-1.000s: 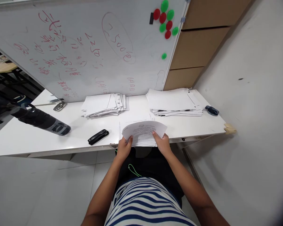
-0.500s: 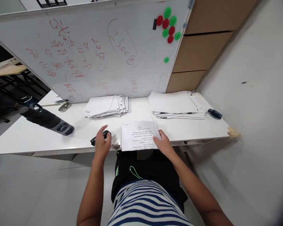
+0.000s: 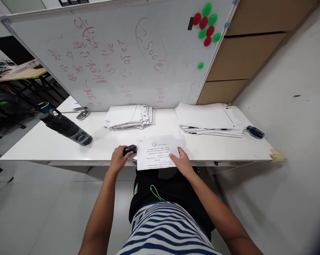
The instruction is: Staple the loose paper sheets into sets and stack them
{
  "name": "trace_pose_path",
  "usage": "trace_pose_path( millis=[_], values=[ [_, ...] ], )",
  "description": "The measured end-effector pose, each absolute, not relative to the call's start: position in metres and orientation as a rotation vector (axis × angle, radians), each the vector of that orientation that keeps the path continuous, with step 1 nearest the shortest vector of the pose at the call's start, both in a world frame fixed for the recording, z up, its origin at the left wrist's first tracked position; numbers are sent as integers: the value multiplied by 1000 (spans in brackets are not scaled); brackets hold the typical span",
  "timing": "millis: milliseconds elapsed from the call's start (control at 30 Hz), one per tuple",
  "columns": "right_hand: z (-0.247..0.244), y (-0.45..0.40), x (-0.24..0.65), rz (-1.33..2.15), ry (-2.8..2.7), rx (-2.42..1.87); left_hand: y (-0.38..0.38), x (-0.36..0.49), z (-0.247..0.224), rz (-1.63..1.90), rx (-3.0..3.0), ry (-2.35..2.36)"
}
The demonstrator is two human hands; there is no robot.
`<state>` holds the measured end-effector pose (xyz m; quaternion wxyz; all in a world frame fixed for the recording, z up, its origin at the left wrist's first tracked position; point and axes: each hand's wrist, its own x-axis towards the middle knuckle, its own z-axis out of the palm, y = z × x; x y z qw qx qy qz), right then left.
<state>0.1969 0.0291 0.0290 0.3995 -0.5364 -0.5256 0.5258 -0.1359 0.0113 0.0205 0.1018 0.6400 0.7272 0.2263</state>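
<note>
A person's left hand (image 3: 119, 158) closes around a black stapler (image 3: 129, 149) near the front edge of a white desk (image 3: 101, 145), the tool's far end just beside the left edge of a printed sheet (image 3: 157, 153). The right hand (image 3: 183, 163) grips that sheet by its right side, thumb on top and fingers mostly hidden, as the page reaches past the desk's front edge; whether it rests on the surface or is raised slightly is hard to tell. Behind the sheet, two uneven paper piles sit apart: the left pile (image 3: 126, 116) and the larger right pile (image 3: 206, 117). A dark bottle (image 3: 66, 129) stands at left, with a computer mouse (image 3: 82, 115) beyond it, while a small dark-blue object (image 3: 255, 132) lies near the desk's right end. At the back rises a whiteboard (image 3: 175, 46) marked in red handwriting, red and green magnets (image 3: 203, 23) clustered at its upper right, beside stacked cardboard boxes (image 3: 247, 56).
</note>
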Motion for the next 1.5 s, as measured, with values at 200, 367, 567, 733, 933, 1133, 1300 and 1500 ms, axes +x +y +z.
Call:
trace_pose_path(
  millis=[200, 367, 567, 733, 933, 1133, 1300, 1500],
  values=[
    [17, 30, 194, 1355, -1289, -1386, 14, -119, 21, 612, 1986, 2076],
    [20, 31, 191, 1400, -1289, -1375, 15, -117, 21, 584, 1993, 2075],
    [22, 28, 178, 1430, -1285, -1349, 11, -117, 41, 503, 1855, 1988],
    [19, 25, 176, 1410, -1293, -1363, 21, -102, 78, 689, 1667, 1996],
    [20, 24, 177, 1420, -1298, -1371, 72, -72, 60, 715, 1788, 2173],
    [24, 24, 177, 1389, -1319, -1390, 88, -60, 22, 476, 1779, 2449],
    [31, 21, 177, 1417, -1369, -1430, 84, -60, 29, 600, 1842, 2414],
    [47, 28, 167, 1266, -1597, -1431, 54, -79, 47, 1218, 1858, 2233]
  ],
)
